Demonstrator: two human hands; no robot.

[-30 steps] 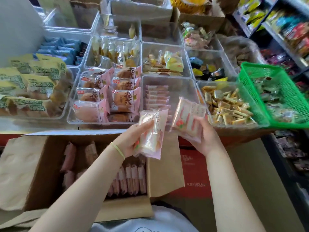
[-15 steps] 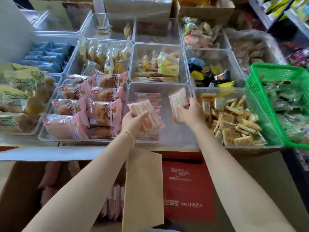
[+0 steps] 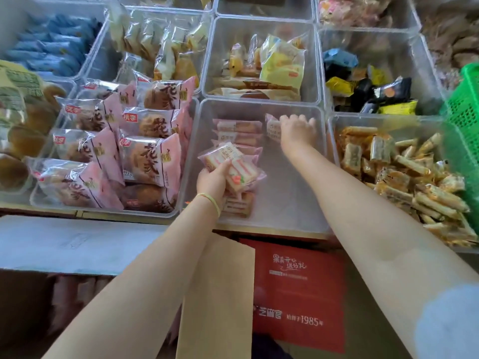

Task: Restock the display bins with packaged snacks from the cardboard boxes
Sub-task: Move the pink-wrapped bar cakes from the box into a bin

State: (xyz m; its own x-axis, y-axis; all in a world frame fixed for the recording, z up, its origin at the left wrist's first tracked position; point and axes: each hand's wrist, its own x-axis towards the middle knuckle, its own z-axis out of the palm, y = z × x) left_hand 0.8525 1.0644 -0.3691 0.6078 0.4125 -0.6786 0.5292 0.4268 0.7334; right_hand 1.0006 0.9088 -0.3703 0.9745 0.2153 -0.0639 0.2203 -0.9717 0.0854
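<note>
My left fingers (image 3: 225, 164) curl round a pink-striped snack packet (image 3: 230, 164), the thumb across its top, and my left hand (image 3: 211, 181) holds it low inside the clear middle bin (image 3: 298, 203), just above the packets already lying there. My right fingers (image 3: 300, 120) bend over the end of a second packet (image 3: 273, 128) and pinch it, with my right hand (image 3: 298, 130) deep in the same bin near its back wall, beside the row of matching packets (image 3: 238, 130) stacked along the bin's left side. A thin yellow band (image 3: 211, 200) sits on my left wrist. To the left of this bin stands one full of pink-wrapped pastries (image 3: 153, 154); to the right, a bin of orange-wrapped bars (image 3: 404, 172), with a green basket (image 3: 464, 120) at the edge. Below my arms I see the open cardboard box (image 3: 217, 294), its flap raised, and a red box (image 3: 298, 294) next to it
</note>
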